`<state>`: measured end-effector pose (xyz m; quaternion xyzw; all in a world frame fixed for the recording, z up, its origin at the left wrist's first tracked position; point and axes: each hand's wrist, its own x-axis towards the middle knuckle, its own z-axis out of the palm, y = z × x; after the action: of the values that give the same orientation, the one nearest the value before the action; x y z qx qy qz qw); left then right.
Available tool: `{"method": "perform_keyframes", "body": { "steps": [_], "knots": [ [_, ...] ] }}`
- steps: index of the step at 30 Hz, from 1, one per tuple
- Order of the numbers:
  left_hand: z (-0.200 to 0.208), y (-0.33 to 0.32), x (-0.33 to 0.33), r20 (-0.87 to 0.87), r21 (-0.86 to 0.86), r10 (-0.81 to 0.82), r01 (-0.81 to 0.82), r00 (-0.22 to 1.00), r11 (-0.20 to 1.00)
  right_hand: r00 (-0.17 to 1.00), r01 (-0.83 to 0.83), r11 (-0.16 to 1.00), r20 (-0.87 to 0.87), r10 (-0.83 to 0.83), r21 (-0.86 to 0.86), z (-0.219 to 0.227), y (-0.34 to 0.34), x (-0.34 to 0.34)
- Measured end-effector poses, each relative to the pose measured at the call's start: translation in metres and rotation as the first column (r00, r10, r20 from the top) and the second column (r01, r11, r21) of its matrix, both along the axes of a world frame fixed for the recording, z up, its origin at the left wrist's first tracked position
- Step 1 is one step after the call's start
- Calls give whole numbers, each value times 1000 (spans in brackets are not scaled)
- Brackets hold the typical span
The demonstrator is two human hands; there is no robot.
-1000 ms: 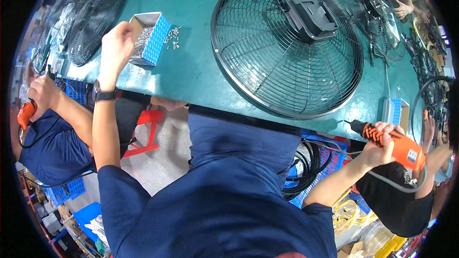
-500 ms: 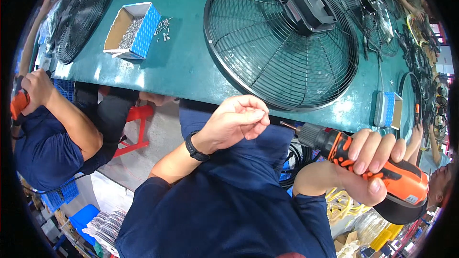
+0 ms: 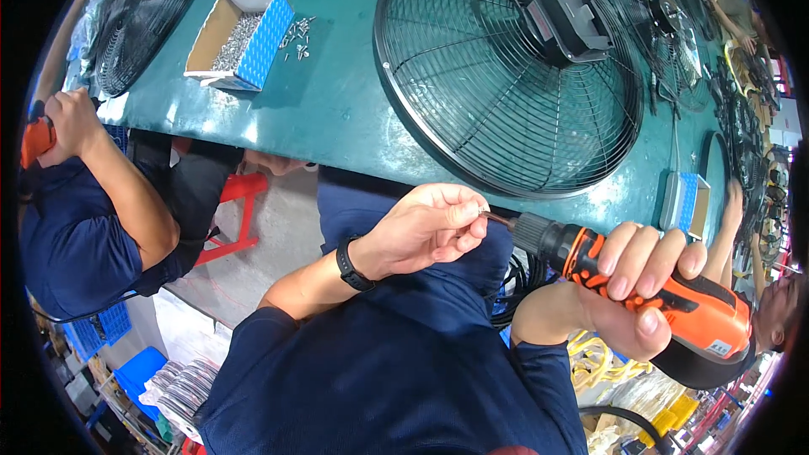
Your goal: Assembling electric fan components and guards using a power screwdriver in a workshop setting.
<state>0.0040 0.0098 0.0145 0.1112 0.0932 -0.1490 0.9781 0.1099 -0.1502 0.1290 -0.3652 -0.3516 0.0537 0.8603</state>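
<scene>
- A smooth teal tabletop (image 3: 337, 109) spans the upper frame, bearing a blue-and-white cardboard box (image 3: 271, 38) of silver screws (image 3: 239, 44) at upper left.
- At upper centre-right lies a round black wire fan guard (image 3: 506, 88).
- Lower right, the right hand (image 3: 634, 276) grips an orange-and-black power drill (image 3: 706, 317).
- Near centre, the left hand (image 3: 431, 229) pinches a small silver piece (image 3: 484, 210), probably a screw, at the slim metal bit (image 3: 502, 219).
- Seating it seems under way; driving it appears undone.
</scene>
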Motion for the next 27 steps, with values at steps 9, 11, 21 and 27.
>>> {"method": "perform_keyframes", "body": {
  "steps": [9, 11, 21, 27],
  "knots": [
    [1, 0, 1, -50, 60, 23, -20, 998, 998, 1000, 16, 1000, -2, -16, -7, -1, 7, -1],
    [3, 0, 2, -82, 78, 27, -21, 996, 997, 1000, 10, 1000, -12, -11, -15, -1, 8, 0],
    [2, 0, 5, -137, -35, -37, 32, 990, 999, 999, 32, 996, -39, -36, -86, 0, 12, 0],
    [3, -16, 11, -305, -137, 20, -65, 952, 988, 998, 64, 981, -11, -67, -182, -3, 16, 4]
  ]
}}
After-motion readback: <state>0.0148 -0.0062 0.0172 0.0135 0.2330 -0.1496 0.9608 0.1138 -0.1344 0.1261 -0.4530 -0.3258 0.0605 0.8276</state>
